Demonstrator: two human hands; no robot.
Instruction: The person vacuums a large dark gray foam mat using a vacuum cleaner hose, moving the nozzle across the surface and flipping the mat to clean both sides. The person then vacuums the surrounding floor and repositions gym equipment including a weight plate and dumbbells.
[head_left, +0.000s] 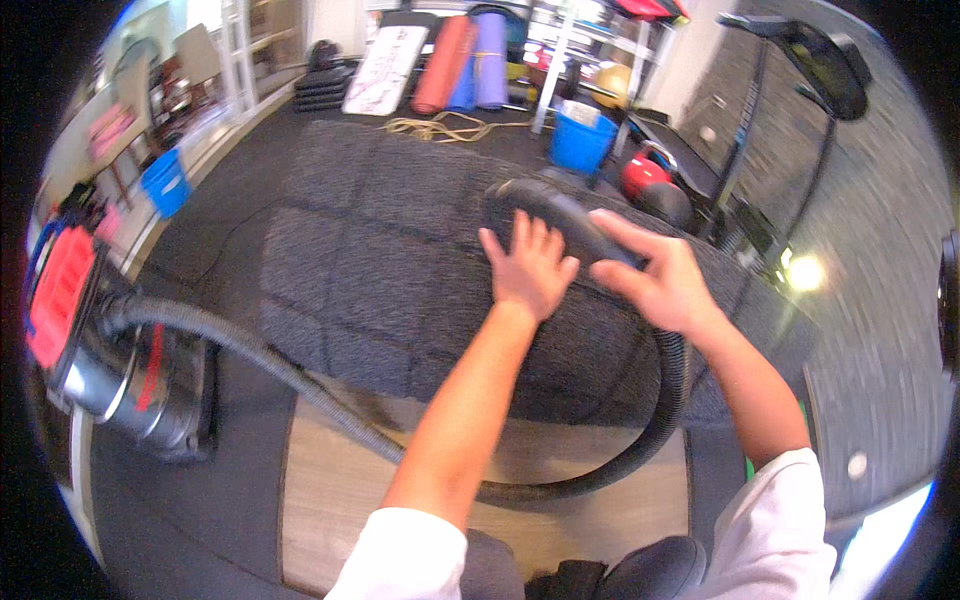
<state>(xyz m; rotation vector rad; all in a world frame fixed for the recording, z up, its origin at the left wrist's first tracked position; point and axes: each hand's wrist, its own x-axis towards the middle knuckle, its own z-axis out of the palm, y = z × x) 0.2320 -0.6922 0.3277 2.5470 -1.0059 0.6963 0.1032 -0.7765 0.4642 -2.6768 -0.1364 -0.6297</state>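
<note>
My right hand (660, 281) grips the black vacuum cleaner nozzle tube (574, 221), whose far end rests on a dark grey rug (360, 255). Fold lines cross the rug in a grid. My left hand (529, 274), fingers spread, is over the rug just left of the tube and seems to press on it. A black ribbed hose (667, 420) curves down from my right hand, passes beneath my left forearm and runs to the canister vacuum cleaner (142, 382) at the left. That vacuum has a metal drum and a red top.
A wood-look floor panel (345, 480) lies below the rug's near edge. Beyond the rug are yellow rope (442, 131), rolled exercise mats (491, 60), a blue bucket (581, 139) and a red kettlebell (645, 176). A treadmill (750, 127) stands at right, another blue bucket (166, 182) at left.
</note>
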